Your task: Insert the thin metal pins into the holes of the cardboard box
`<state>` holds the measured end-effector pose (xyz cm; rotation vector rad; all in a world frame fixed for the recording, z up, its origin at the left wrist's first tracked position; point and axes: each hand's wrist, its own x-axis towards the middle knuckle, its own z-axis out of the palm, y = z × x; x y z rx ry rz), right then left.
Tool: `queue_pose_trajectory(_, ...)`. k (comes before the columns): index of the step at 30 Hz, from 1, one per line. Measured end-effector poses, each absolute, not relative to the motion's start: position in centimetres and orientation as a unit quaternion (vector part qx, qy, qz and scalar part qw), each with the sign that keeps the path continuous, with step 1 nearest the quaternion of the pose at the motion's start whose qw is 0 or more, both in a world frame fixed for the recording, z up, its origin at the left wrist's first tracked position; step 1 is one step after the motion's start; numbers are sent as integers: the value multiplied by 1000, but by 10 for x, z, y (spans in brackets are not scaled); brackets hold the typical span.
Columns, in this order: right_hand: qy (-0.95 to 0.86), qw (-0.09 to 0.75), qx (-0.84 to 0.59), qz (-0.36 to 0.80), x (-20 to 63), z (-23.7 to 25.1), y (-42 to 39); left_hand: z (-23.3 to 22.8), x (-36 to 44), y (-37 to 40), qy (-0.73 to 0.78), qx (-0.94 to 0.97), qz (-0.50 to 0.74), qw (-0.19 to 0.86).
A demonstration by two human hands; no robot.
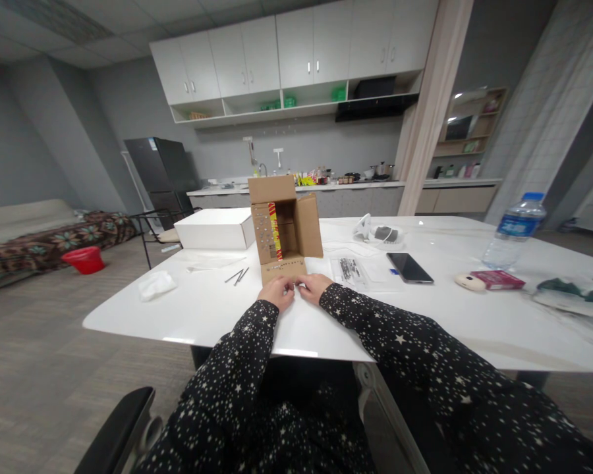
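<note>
Cardboard box (pixel 287 232): open, twelve o'clock from my hands.
Left hand (pixel 277 293): curled at the near flap (pixel 284 269); I cannot tell whether it pinches anything.
Right hand (pixel 314 288): curled just beside it, grip equally hidden from me.
Clear case (pixel 349 272): between two and three o'clock.

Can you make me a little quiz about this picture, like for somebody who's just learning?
1. True or false: the left hand and the right hand are both at the near flap of the cardboard box.

2. Which one lies on the white table?
A) the red bucket
B) the dark phone
C) the fridge

3. Fill in the missing word: the water bottle has a ____ cap.

Key: 1. True. 2. B. 3. blue.
</note>
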<state>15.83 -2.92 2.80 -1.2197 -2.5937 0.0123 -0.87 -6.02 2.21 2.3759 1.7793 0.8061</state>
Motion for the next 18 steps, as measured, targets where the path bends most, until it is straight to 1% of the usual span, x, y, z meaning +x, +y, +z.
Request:
queue_pose_trajectory(13, -898, 141, -417, 2, 158, 28, -29, 22, -9, -61, 577, 773, 261, 32)
queue_pose_trajectory(18, -896, 129, -425, 3, 157, 28, -29, 21, -9, -60, 569, 775, 271, 31)
